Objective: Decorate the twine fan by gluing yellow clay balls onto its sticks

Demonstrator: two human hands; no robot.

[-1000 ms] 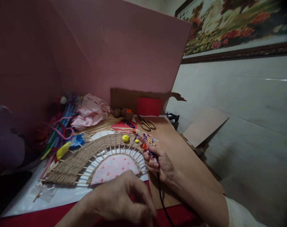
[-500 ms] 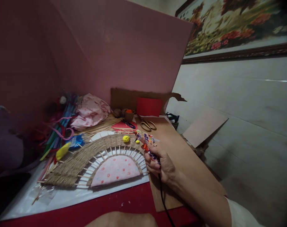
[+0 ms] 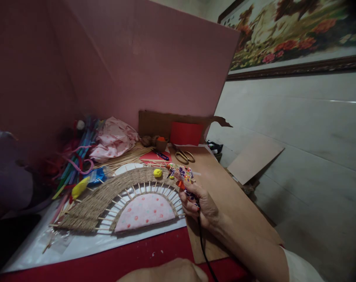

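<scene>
My right hand (image 3: 203, 203) is wrapped around a hot glue gun (image 3: 182, 172) with a flowered body and an orange trigger. Its nozzle points left, over the upper right part of a half-round fan (image 3: 119, 186) of woven twine and thin sticks. A dotted pink cloth half-circle (image 3: 145, 211) forms the fan's centre. On the twine sits a yellow lump (image 3: 157, 173), with a smaller yellow piece partly behind the gun. My left hand (image 3: 166, 271) shows only its back at the bottom edge; its fingers are hidden.
Gold-handled scissors (image 3: 183, 156) lie on the brown board (image 3: 224, 192) at right. Behind the fan are a dark cutter (image 3: 161, 155), thin sticks, crumpled pink cloth (image 3: 114, 137) and pipe cleaners (image 3: 80, 156). A black cord (image 3: 203, 243) trails from the glue gun.
My left hand has come slightly further up and right at the bottom edge. My right hand keeps the glue gun in nearly the same place; the view has shifted a little.
</scene>
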